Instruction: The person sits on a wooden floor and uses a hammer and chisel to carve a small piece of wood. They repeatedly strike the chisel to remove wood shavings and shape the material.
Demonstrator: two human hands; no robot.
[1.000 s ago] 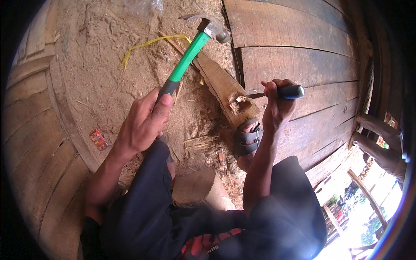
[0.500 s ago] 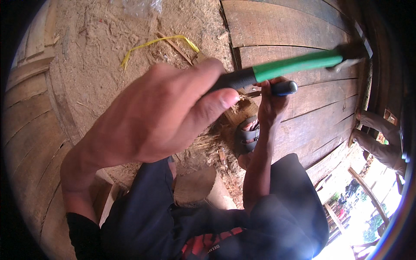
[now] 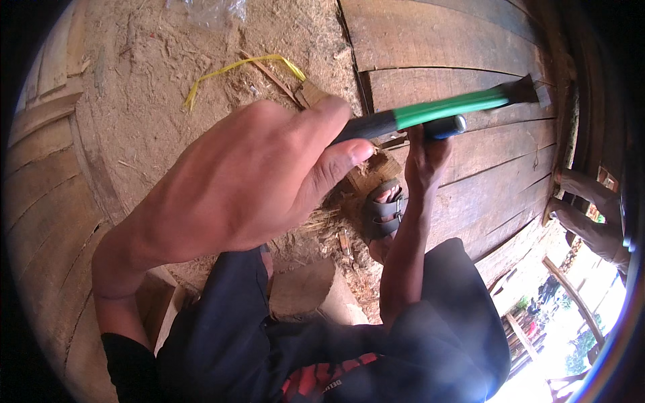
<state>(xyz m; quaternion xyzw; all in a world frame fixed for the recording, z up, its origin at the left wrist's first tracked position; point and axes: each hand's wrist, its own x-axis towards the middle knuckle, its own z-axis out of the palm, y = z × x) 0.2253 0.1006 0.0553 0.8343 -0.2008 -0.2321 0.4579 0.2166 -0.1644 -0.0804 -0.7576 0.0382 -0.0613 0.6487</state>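
My left hand (image 3: 235, 181) is closed round the black grip of a hammer (image 3: 450, 109) with a green handle. The hammer reaches out to the right, its dark head (image 3: 524, 91) raised and partly blurred. Beneath the hammer handle, my right hand (image 3: 430, 158) grips a chisel (image 3: 446, 127) by its blue handle, whose metal-capped end points right. The chisel's blade is mostly hidden behind the hands. Under them lies a piece of wood (image 3: 379, 171) with a rough cut hollow, and my sandalled foot (image 3: 384, 213) is against it.
Wooden boards (image 3: 463, 87) cover the right side, with more boards (image 3: 47, 195) at the left. Sawdust-covered ground (image 3: 154, 87) holds a yellow strap (image 3: 248, 62) and clear plastic (image 3: 215, 10). A cut log (image 3: 306, 289) stands between my legs. Another person's legs (image 3: 591, 208) show at far right.
The hammer head has swung a little left and nearer to me, its handle now just over the chisel. My right hand has shifted slightly to the right and nearer, still holding the chisel.
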